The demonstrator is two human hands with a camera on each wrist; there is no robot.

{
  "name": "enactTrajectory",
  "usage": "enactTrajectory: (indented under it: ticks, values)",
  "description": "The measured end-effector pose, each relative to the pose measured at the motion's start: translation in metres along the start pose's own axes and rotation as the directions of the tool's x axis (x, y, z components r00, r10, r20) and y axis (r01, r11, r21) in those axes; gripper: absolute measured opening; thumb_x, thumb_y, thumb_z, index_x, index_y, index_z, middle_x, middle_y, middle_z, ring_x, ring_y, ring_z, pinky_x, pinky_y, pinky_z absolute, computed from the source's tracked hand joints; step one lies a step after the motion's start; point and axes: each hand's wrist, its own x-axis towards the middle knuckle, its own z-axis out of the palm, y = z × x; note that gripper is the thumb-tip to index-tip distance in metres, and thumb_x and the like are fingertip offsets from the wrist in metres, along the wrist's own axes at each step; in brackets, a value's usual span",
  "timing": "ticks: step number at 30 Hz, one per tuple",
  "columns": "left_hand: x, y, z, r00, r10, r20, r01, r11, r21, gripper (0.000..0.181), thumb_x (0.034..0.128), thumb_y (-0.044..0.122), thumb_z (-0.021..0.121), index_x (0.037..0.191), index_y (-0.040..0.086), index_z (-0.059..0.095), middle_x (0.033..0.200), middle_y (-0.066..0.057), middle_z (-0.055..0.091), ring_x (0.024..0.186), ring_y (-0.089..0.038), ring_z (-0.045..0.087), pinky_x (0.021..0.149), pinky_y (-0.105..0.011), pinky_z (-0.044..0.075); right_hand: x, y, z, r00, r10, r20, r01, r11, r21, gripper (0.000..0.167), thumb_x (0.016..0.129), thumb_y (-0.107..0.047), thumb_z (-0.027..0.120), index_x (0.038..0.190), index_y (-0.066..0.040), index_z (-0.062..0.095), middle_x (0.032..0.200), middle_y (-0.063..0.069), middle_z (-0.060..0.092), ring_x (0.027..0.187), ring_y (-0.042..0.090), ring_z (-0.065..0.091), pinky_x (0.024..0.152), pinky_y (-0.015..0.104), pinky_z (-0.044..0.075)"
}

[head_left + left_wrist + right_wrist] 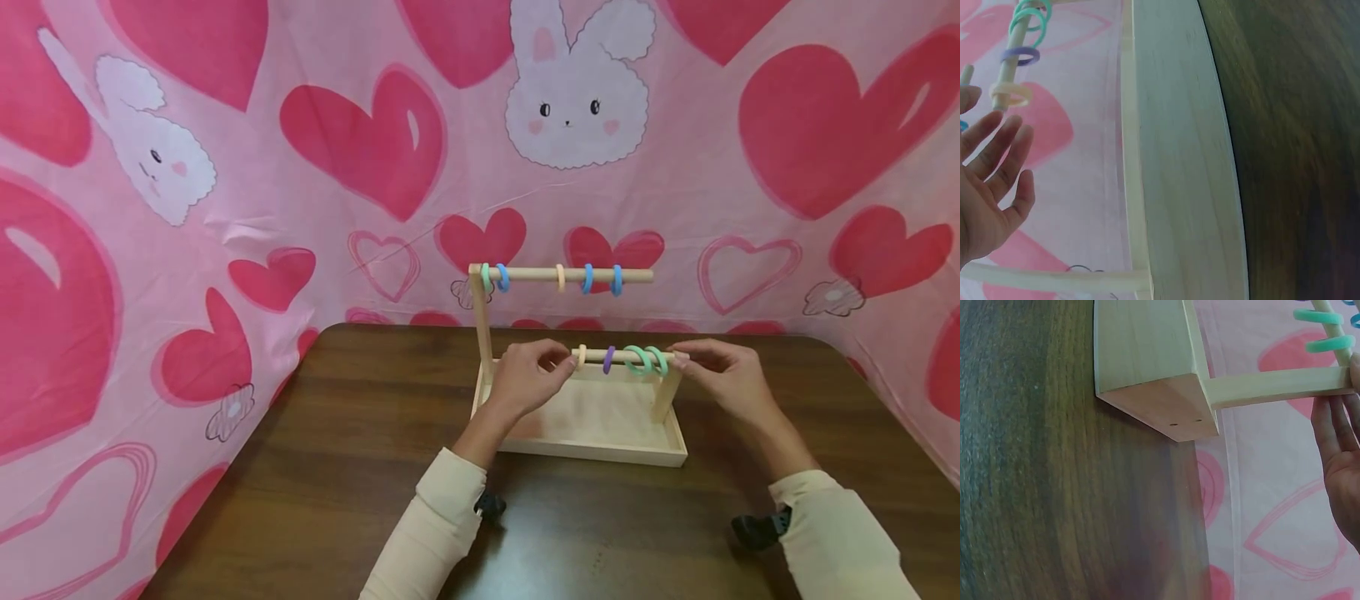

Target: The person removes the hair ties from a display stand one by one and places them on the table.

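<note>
A wooden stand (pixel 667 398) carries two horizontal rods with coloured rings. My left hand (pixel 528 375) is at the free end of the lower rod (pixel 594 356), beside a peach ring (pixel 582 357). In the left wrist view, that hand's fingers (pixel 1017 150) are loosely extended, with the thumb apart from the rod and nothing held. Farther along hang a purple ring (pixel 608 360) and two mint green rings (pixel 637 361). My right hand (pixel 723 375) pinches the top of the right post (pixel 1279 386), where the lower rod joins it.
Blue, peach and mint rings hang on the upper rod (pixel 525 273), whose left post (pixel 481 325) rises from the shallow tray base (pixel 592 451). The brown table (pixel 360 417) lies under it. A pink heart-and-rabbit cloth (pixel 337 192) hangs behind.
</note>
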Motion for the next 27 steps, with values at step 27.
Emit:
enactTrajectory:
  ticks: [27]
  values:
    - [-0.009, 0.003, 0.037, 0.978, -0.204, -0.047, 0.175, 0.921, -0.349, 0.019, 0.0861, 0.027, 0.08, 0.1, 0.014, 0.083, 0.082, -0.005, 0.077, 0.066, -0.001, 0.063, 0.058, -0.016, 0.049, 0.001, 0.005, 0.006, 0.995, -0.033, -0.094, 0.041, 0.996, 0.084, 0.02, 0.088, 0.011, 0.07, 0.107, 0.006, 0.075, 0.096, -0.03, 0.073, 0.081, -0.011, 0.066, 0.07, 0.007, 0.052]
